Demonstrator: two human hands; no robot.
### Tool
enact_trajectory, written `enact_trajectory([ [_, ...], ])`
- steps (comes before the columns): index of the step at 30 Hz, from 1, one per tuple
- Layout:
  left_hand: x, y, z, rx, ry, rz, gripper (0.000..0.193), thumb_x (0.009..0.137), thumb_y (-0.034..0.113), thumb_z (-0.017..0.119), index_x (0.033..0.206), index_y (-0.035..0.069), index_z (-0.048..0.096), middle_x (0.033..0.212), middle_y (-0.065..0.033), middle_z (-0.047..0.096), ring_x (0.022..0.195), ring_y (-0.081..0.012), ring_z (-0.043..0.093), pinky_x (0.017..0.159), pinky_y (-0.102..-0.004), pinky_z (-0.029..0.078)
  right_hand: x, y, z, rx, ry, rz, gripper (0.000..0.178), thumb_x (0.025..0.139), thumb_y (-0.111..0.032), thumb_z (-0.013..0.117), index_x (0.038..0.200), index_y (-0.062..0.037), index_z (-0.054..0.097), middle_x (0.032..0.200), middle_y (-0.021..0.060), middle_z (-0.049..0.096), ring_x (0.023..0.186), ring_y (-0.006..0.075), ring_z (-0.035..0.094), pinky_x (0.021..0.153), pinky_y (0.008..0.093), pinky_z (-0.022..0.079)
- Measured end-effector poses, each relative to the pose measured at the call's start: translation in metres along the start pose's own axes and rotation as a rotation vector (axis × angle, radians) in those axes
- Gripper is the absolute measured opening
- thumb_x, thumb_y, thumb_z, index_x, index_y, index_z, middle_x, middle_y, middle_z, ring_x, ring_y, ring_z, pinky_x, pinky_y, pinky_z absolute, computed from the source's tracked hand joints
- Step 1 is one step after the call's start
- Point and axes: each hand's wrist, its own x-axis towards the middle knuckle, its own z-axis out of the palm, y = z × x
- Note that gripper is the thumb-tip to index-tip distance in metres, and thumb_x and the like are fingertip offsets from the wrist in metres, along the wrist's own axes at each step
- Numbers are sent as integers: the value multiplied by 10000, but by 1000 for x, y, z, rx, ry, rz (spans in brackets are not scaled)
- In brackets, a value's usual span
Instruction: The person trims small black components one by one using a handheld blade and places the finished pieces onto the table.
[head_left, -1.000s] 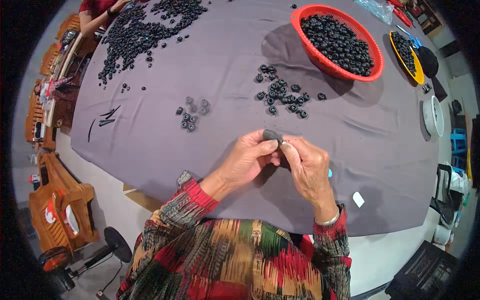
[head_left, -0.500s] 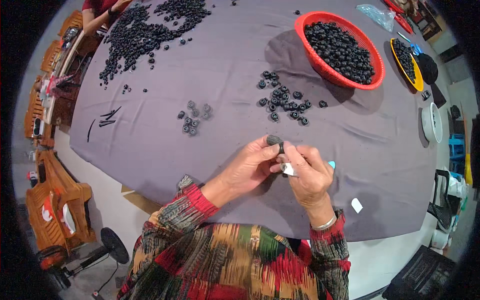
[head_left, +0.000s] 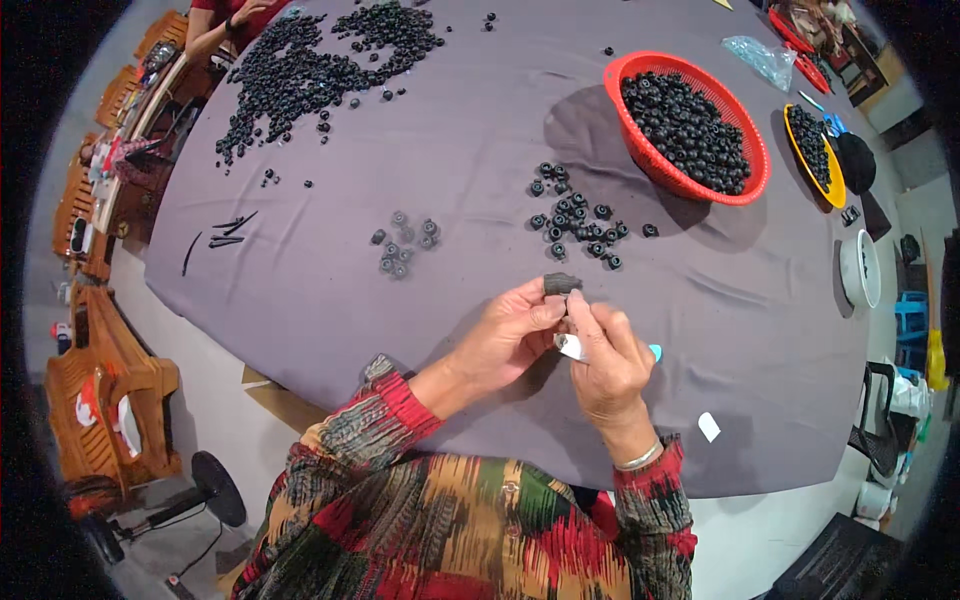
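Note:
In front of my chest both hands meet over the cloth. My left hand (head_left: 500,338) pinches a small black part, mostly hidden between the fingers; a dark grey cover (head_left: 562,284) sits on one of its fingertips. Closed against it, my right hand (head_left: 612,378) grips a slim tool (head_left: 571,347) with a white front; a teal end shows past the far side of the fist. Its blade or tip is not visible. Beyond my hands lies a loose group of round black parts (head_left: 580,222) with holes. Several greyer ones (head_left: 403,243) lie further left.
A red basket (head_left: 612,95) heaped with black parts stands at back right. Beside it are a yellow plate (head_left: 836,190) and a white bowl (head_left: 860,290). A large black pile (head_left: 290,95) spreads at far left, near another person's arm (head_left: 207,40). A white scrap (head_left: 709,427) lies near right.
My view has shifted slightly, so the table's contents sit a little lower. The black part between my fingers shows less than before. Both hands keep their grip close together.

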Motion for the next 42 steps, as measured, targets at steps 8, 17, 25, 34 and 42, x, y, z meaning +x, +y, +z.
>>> enact_trajectory([
  [8,-19,43,-6,829,481,515,130,869,43,605,980,17,667,794,7,620,673,-66,539,616,-210,434,-12,1,3,4,-77,-21,225,705,-8,670,926,-49,667,771,48,586,586,211,594,499,332,474],
  [17,-26,126,-40,1856,627,672,198,765,68,682,948,-7,672,839,-104,573,737,-221,578,645,-299,467,-9,4,-3,-54,-301,98,194,706,-76,705,833,-94,560,773,52,523,660,241,613,541,368,496],
  [25,39,70,-11,1837,210,717,267,752,87,701,1004,31,633,935,-105,565,883,-294,579,742,-397,488,-9,9,-6,-27,-247,121,183,711,-83,717,831,-99,581,751,46,530,641,244,607,531,360,489],
  [34,65,63,-24,1962,153,781,171,790,32,652,954,-4,623,898,-123,574,825,-323,590,715,-404,476,-5,13,-10,-51,-151,123,155,710,-41,705,840,-83,630,720,47,572,573,252,591,489,348,464],
  [42,19,10,4,253,88,64,137,909,92,591,1039,68,627,885,23,630,748,-57,578,667,-214,480,2,5,-14,58,-48,143,379,661,4,758,1020,-40,645,862,119,616,719,289,624,593,355,507],
])
